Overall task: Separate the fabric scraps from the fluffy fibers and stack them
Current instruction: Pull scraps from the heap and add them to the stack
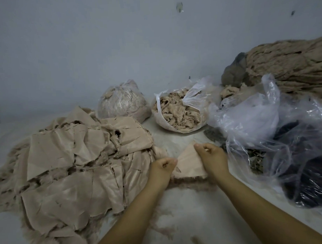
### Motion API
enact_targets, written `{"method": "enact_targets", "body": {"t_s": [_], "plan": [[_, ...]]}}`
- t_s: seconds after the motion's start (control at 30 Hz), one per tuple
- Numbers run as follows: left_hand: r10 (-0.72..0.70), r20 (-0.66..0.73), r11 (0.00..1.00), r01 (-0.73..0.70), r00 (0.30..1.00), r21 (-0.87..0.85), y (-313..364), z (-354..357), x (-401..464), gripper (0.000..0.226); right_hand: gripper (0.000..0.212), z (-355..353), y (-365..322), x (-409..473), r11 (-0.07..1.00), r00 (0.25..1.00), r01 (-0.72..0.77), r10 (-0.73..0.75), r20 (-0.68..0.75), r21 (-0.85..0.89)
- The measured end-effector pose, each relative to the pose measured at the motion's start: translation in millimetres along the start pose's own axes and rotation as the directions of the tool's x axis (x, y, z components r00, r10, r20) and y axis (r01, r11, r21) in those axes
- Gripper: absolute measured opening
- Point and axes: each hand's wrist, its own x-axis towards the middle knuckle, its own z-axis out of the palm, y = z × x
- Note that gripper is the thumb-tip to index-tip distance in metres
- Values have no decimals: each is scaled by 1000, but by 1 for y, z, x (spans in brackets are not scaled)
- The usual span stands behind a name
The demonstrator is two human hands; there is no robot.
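1. Head view shows a pale pink, roughly triangular fabric scrap (189,164) held up just above the floor between both hands, with a brown fringe of fluffy fibers (190,181) along its lower edge.
2. Left hand (162,167) pinches the scrap's left edge with curled fingers; right hand (210,156) pinches its upper corner the same way.
3. To do this step well, I judge the hands should keep the cloth taut and peel the fringe off along the edge, so the thin fabric does not tear.
4. Just left lies the wide heap of beige fabric pieces (75,161), overlapping and fringed with fluff; the cleaned scrap likely belongs on top, laid flat.
5. Beyond, an open clear plastic bag (178,112) holds tan fluffy fibers, a sensible place for pulled fluff.
6. Beside it, a tied clear bag (122,101) is packed with similar pale material.
7. At right, large crumpled clear bags (256,118) hold dark contents I cannot identify.
8. Behind them rests a big tan shaggy bundle (291,66).
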Motion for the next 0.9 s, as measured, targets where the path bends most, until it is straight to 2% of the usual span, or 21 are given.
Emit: {"method": "enact_targets", "body": {"t_s": [0.07, 0.13, 0.2, 0.23, 0.33, 0.4, 0.47, 0.53, 0.57, 0.63, 0.7, 0.73, 0.8, 0.87, 0.9], "plan": [[-30, 17, 1000, 30, 999, 6, -4, 8, 11, 22, 33, 0, 6, 11, 999, 1000, -2, 1, -15, -35], [-52, 39, 997, 50, 998, 62, -12, 12, 20, 35, 31, 1, 15, 17, 988, 999, -41, 42, 5, -148], [-55, 40, 985, 48, 998, 167, -23, 14, 25, 25, 24, 2, 21, 17, 945, 998, -50, 58, 18, -324], [-50, 38, 980, 42, 998, 196, -27, 13, 25, 12, 26, 3, 25, 14, 914, 1000, -11, 17, 12, -406], [-42, 49, 981, 32, 998, 190, -40, 10, 28, 25, 28, 10, 33, -2, 811, 964, 240, -263, 35, -534], [-36, 72, 981, 21, 997, 194, -43, 10, 31, 17, 31, 16, 39, -13, 753, 928, 363, -348, 135, -550], [-30, 58, 982, 18, 998, 188, -42, 9, 31, 17, 40, 19, 46, -20, 705, 930, 364, -240, 278, -608], [-17, 4, 985, 16, 1000, 173, -42, 6, 30, 10, 48, 18, 52, -19, 688, 935, 309, -93, 344, -656], [-7, -30, 986, 12, 1000, 164, -41, 1, 28, 13, 49, 17, 53, -18, 700, 936, 288, -63, 345, -654], [37, -5, 991, -36, 999, 132, -36, -17, 20, 12, 50, 14, 47, -19, 749, 946, 283, -118, 301, -598], [53, 175, 981, -84, 983, 177, -28, -45, 9, 19, 47, 13, 36, -27, 787, 939, 341, -258, 227, -514], [51, 288, 951, -135, 956, 279, -25, -61, 5, 23, 47, 13, 31, -35, 797, 918, 396, -346, 193, -456], [-28, 467, 807, -256, 884, 533, -22, -91, -5, 29, 39, 19, 26, -55, 795, 861, 509, -478, 176, -329], [-120, 538, 655, -341, 834, 675, -23, -113, -16, 40, 28, 26, 26, -81, 818, 815, 546, -469, 340, -181], [-131, 549, 599, -375, 826, 707, -23, -120, -22, 46, 28, 30, 27, -93, 805, 748, 582, -475, 463, -115]]}}
